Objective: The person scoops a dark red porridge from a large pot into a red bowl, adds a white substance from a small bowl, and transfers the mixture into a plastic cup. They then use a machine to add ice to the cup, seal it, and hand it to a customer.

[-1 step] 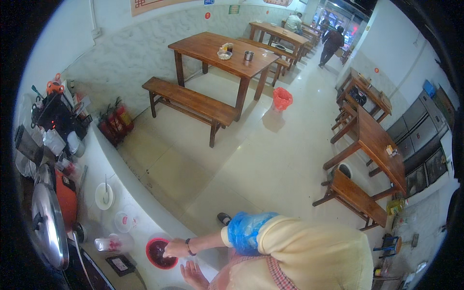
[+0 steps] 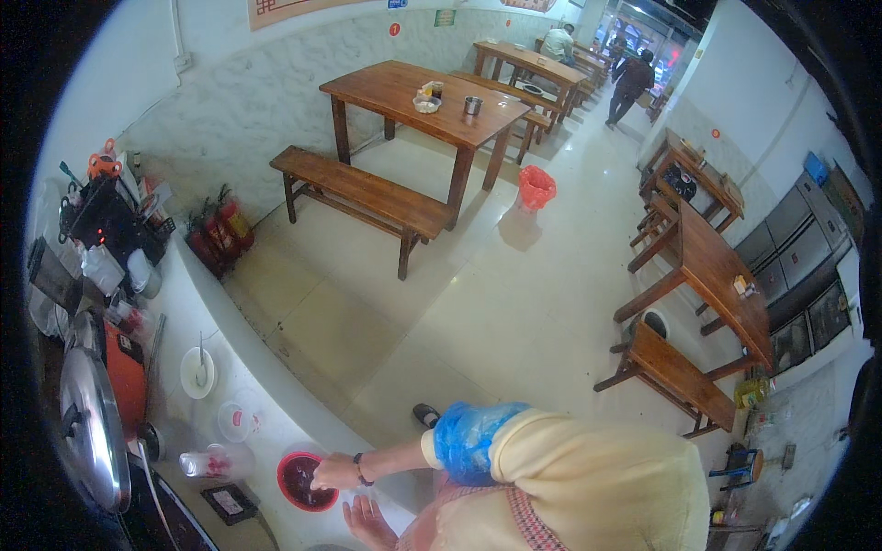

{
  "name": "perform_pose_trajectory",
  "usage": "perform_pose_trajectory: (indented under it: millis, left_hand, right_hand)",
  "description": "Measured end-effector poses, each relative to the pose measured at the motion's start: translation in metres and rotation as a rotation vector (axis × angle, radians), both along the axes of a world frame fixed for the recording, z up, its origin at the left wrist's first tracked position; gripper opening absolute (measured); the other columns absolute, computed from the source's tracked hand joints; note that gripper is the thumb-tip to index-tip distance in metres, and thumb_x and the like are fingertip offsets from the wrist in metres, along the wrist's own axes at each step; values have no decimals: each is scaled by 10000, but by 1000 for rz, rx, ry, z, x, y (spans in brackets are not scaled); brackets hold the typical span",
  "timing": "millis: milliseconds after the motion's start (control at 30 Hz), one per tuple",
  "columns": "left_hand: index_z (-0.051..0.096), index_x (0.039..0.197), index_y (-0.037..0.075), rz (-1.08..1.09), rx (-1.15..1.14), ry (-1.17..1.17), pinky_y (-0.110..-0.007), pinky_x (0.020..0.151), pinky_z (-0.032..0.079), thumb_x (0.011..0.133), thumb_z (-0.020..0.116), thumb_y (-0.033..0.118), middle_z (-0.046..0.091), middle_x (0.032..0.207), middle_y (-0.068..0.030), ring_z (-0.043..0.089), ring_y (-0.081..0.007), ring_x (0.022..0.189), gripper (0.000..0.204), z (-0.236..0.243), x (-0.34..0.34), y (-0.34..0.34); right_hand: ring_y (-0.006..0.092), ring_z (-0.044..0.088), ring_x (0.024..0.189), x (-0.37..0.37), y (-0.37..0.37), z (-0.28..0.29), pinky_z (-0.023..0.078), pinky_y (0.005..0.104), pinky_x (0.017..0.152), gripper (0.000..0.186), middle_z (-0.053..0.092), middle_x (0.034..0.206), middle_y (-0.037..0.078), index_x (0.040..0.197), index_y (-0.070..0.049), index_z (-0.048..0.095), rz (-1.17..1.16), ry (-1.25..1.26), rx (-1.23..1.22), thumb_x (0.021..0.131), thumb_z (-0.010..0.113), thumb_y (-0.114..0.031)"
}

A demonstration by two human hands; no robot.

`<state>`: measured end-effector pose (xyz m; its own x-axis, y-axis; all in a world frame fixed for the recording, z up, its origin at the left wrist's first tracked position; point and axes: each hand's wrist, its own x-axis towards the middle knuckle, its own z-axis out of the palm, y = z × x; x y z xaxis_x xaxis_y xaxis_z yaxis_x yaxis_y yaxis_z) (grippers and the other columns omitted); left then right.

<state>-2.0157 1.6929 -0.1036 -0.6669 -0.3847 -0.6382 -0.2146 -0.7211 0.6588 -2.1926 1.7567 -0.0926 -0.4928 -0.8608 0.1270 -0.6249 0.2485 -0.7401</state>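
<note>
The left hand (image 2: pixel 333 474) reached out over the white counter (image 2: pixel 276 390) and sat at the rim of the red bowl (image 2: pixel 303 480), fingers curled down onto or into it, seemingly to steady it; whether they actually gripped the rim was too small to tell. The bowl stood near the counter's front edge, close to the body, its inside dark, perhaps with liquid or food. The right hand (image 2: pixel 367 523) lay just beside the bowl, nearer the body, palm up and fingers spread loose, holding nothing, likely resting ready. A dark band circled the left wrist, and a blue plastic sleeve cover (image 2: pixel 469 436) sat over the upper arm, probably to keep the yellow garment clean during wet work. Left of the bowl a clear cup (image 2: pixel 204 462) lay on its side, and a clear tub (image 2: pixel 237 421) stood behind it, both within easy reach. Further back a white plate (image 2: pixel 197 372) carried a spoon. A large steel lid (image 2: pixel 90 427) leaned at the counter's far left against an orange appliance (image 2: pixel 124 376), out of the way of the working spot. Beyond the counter the tiled floor opened onto a wooden table (image 2: pixel 423 96) with its bench (image 2: pixel 358 193), a red bin (image 2: pixel 536 186) beside them, and more tables along the right wall. Fire extinguishers (image 2: pixel 220 234) stood against the counter's end. Two people were far off near the doorway.
</note>
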Motion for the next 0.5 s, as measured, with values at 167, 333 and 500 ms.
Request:
perform_pose_trajectory:
  millis: [167, 333, 500]
  left_hand:
    - [234, 1496, 55, 2, -8, -9, -548, 1136, 360, 980, 496, 210, 301, 1492, -305, 366, -453, 1362, 600, 2, -4, 0]
    - [235, 1485, 39, 12, -33, -1, -544, 1135, 367, 984, 487, 227, 335, 1477, -304, 373, -452, 1356, 591, -3, -4, -1]
    - [242, 1471, 26, 11, -61, -26, -541, 1138, 365, 993, 473, 230, 356, 1472, -302, 367, -456, 1360, 569, 9, -7, 4]
  right_hand:
    - [336, 657, 800, 6, 8, 2, 503, 479, 645, 85, 652, 782, 111, 832, -89, 626, 21, -20, 2, 834, 609, -172]
    - [347, 647, 811, 5, 15, 2, 502, 487, 652, 96, 645, 820, 124, 861, -74, 621, 65, -21, 58, 851, 596, -166]
    - [357, 642, 821, -7, 19, 1, 503, 491, 667, 86, 639, 826, 134, 876, -69, 618, 36, -7, 72, 857, 593, -149]
